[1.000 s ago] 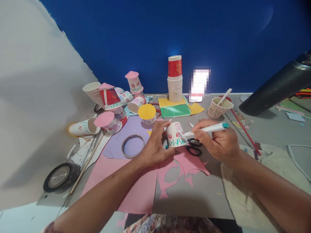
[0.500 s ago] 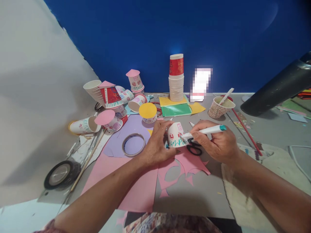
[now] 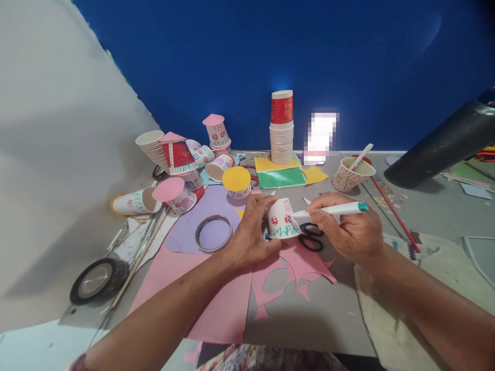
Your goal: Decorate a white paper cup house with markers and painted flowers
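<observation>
My left hand (image 3: 257, 234) is closed around the left side of a white paper cup (image 3: 281, 226), which stands upside down above the table. Red flowers, a pink window and green grass strokes are drawn on the cup. In my right hand (image 3: 350, 226) is a white marker pen (image 3: 332, 210) with a green end, its tip at the cup's right side, by a red flower. Black-handled scissors (image 3: 312, 243) lie just behind the cup, partly hidden. Pink paper scraps (image 3: 305, 265) with cut-out holes spread below my hands.
Decorated cups, one with a yellow disc (image 3: 236, 179), crowd the left. A tape roll (image 3: 214, 233) rests on purple paper (image 3: 185, 232). A cup stack (image 3: 282, 139) stands at the back. A patterned cup (image 3: 350, 175) and a black bottle (image 3: 436, 147) are on the right.
The marker pen's tip has moved slightly up and right along the cup, beside the red flower. My left hand keeps its hold. The whole view has shifted a little.
</observation>
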### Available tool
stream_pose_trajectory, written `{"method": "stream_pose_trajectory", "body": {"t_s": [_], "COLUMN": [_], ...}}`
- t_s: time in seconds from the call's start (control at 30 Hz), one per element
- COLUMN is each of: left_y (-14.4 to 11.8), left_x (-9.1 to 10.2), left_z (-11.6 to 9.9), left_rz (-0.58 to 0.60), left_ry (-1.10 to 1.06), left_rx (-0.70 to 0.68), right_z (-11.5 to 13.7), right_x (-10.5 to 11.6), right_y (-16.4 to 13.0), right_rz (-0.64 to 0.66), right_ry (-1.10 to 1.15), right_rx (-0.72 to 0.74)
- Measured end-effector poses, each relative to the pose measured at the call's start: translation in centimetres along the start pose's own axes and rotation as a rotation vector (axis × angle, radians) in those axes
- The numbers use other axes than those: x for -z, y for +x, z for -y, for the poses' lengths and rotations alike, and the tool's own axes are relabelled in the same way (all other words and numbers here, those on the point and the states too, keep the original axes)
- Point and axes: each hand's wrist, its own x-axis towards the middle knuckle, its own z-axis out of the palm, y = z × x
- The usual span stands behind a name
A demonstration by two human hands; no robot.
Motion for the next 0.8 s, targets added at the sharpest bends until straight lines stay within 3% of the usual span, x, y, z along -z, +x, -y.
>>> {"method": "stream_pose_trajectory", "body": {"t_s": [0.33,0.57,0.8], "left_y": [-0.14,-0.09,-0.15], "left_x": [-0.27,-0.21,-0.46], "left_z": [0.19,-0.13,0.16], "left_rz": [0.022,0.024,0.011], "left_ry": [-0.020,-0.057,-0.064], "left_rx": [-0.067,-0.023,-0.038], "right_z": [0.24,-0.19,-0.16], "right_x": [-0.05,0.15,0.00], "right_y": [0.41,-0.04,0.01], "right_rz": [0.070,-0.010,-0.006], "right_ry": [-0.011,-0.020,-0.027], "right_rx": [0.038,-0.029,-0.012]}}
